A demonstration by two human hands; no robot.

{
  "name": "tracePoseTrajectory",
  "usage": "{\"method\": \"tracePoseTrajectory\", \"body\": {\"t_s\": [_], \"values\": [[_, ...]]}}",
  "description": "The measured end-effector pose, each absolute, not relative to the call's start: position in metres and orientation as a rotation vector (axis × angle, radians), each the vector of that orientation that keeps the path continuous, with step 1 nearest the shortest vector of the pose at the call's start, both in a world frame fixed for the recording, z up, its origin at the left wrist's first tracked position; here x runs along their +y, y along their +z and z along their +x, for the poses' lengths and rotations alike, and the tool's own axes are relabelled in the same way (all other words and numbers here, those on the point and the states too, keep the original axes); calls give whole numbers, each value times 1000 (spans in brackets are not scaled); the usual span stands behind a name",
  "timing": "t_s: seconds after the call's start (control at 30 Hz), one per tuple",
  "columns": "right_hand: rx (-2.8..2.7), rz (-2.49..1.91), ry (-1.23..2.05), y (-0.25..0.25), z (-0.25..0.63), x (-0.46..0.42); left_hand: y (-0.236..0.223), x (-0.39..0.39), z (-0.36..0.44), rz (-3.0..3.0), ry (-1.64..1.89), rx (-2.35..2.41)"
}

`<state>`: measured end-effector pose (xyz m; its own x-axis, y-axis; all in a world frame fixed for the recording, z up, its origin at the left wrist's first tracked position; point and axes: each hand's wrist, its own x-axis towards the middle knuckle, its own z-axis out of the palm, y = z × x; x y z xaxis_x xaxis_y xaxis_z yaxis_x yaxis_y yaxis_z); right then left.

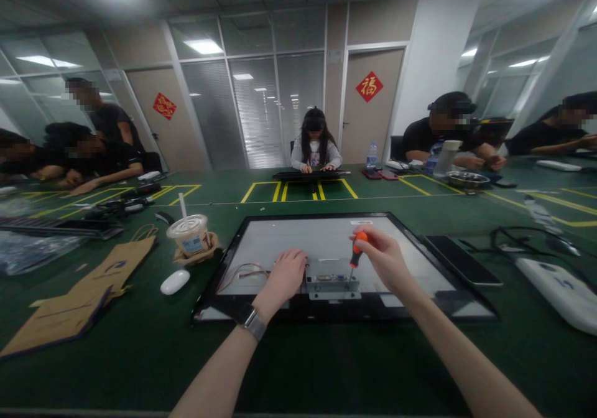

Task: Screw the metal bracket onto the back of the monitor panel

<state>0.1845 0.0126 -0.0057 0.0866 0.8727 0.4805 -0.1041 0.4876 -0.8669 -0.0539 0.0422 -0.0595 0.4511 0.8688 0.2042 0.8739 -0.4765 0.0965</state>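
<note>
A flat display panel (261, 234) with a black frame lies face down on the green table, its pale back upward. Near its front edge sits a silver metal bracket (333, 287) with a row of ports. My right hand (382, 253) is closed around the handle of an orange-and-black screwdriver (357, 255), held nearly upright. The screwdriver's tip points down at the right end of the bracket; whether it sits in a screw is too small to tell. My left hand (289, 270) lies flat at the bracket's left end, fingers stretched forward. Thin wires (247, 272) run left of it.
Left of the panel stand a drink cup (189, 228) with a straw, a white mouse (175, 282) and a brown paper bag (102, 281). A black phone (461, 259), cables (517, 237) and a white device (555, 290) lie to the right. Several people sit around the table.
</note>
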Motion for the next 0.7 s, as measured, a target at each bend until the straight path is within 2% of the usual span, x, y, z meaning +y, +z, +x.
{"method": "tracePoseTrajectory", "body": {"t_s": [0.23,0.7], "values": [[-1344,-708,908,-4,184,11,-61,43,-56,-2672,-294,-1481],[-1390,-797,649,0,187,11,-63,43,-55,-2656,-334,-1552]]}}
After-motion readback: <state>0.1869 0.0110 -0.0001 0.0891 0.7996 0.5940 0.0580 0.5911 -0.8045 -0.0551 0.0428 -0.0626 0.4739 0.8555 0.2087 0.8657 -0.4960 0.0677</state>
